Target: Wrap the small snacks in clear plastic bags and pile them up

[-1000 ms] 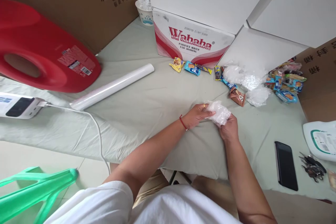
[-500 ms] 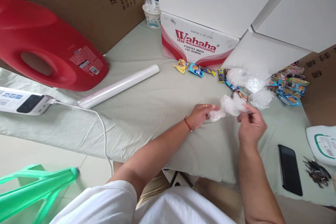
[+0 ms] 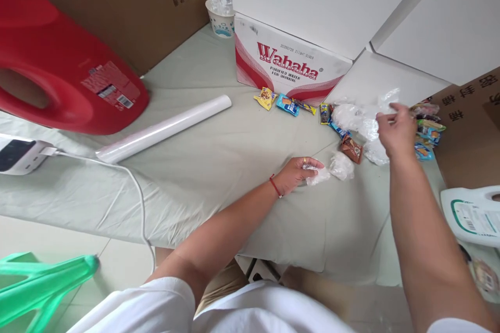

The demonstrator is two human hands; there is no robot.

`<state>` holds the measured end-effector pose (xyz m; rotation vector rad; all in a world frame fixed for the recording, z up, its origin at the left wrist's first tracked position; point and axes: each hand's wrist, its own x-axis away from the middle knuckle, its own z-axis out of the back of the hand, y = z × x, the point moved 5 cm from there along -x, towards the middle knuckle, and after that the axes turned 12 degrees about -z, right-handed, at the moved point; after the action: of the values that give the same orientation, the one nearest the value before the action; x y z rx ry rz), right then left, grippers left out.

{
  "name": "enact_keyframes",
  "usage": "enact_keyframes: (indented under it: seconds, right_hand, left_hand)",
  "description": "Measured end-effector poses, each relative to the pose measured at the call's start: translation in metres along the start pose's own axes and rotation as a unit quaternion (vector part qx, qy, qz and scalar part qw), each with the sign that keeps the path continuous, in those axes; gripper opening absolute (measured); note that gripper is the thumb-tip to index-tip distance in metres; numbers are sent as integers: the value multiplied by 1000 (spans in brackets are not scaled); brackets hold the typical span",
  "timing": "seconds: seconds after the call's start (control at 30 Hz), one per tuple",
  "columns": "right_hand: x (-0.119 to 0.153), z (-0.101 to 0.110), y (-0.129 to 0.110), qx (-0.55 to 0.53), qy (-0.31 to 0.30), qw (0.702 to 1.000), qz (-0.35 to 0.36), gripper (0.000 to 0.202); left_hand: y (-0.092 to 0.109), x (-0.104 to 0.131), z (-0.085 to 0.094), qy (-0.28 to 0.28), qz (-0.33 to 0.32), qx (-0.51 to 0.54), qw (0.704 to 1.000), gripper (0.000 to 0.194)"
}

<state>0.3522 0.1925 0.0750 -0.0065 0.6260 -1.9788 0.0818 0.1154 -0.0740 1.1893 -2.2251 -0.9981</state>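
My left hand [image 3: 297, 173] pinches a crumpled piece of clear plastic wrap [image 3: 318, 176] low over the cloth. Right beside that piece lies another crumpled ball of wrap [image 3: 342, 165]. My right hand [image 3: 397, 131] is over the heap of clear plastic wrap [image 3: 351, 115] by the white box, thumb and fingers closed on a thin clear piece [image 3: 389, 97] that sticks up. A brown snack packet [image 3: 351, 149] is on the cloth between my hands. Small wrapped snacks [image 3: 431, 132] are piled behind my right hand, which partly hides them.
A white roll of film [image 3: 164, 129] lies at the left, near a large red jug [image 3: 74, 62] and a white cable [image 3: 141, 208]. The Wahaha carton [image 3: 292, 60] stands at the back, beside a paper cup [image 3: 221, 21]. A white bottle [image 3: 474, 216] lies at the right.
My right hand has moved away from my left, up and right to the wrap heap. The ball of wrap it handled now rests on the cloth. My view has shifted slightly right.
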Motion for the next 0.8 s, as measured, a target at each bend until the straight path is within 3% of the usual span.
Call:
enact_keyframes:
  seconds: [0.03, 0.13, 0.2, 0.27, 0.37, 0.43, 0.5, 0.57, 0.63, 0.73, 0.8]
  right_hand:
    - [22, -3, 0, 11, -29, 1000, 4, 59]
    - [97, -31, 6, 53, -209, 973, 83, 60]
    - [135, -44, 17, 54, -232, 964, 119, 52]
    - [150, -50, 25, 47, -219, 966, 130, 36]
    - [122, -32, 21, 37, -110, 987, 112, 29]
    - [82, -9, 10, 47, -1, 995, 83, 31]
    - [40, 8, -3, 67, 44, 995, 60, 38]
    - [9, 8, -12, 93, -1, 996, 19, 64]
    - [-1, 2, -20, 100, -20, 995, 13, 77]
    - [20, -26, -34, 102, -28, 989, 100, 47]
    - [41, -59, -40, 124, -115, 973, 159, 42]
  left_hand:
    - [0, 0, 0, 4, 5, 9, 1000, 48]
    - [0, -1, -1, 10, 11, 32, 999, 46]
    - [0, -1, -2, 9, 7, 34, 999, 45]
    - [-1, -2, -3, 9, 2, 28, 1000, 45]
    - [-3, -3, -2, 10, -1, 18, 1000, 45]
    - [-3, -3, -1, 7, -3, 16, 1000, 46]
    - [-1, -3, -1, 6, -5, 17, 1000, 46]
    - [0, -2, -1, 9, -6, 22, 1000, 46]
    - [1, -1, -2, 9, -5, 27, 1000, 45]
    - [0, -2, -3, 4, -3, 26, 1000, 42]
    - [-1, -3, -3, 5, -5, 24, 1000, 41]
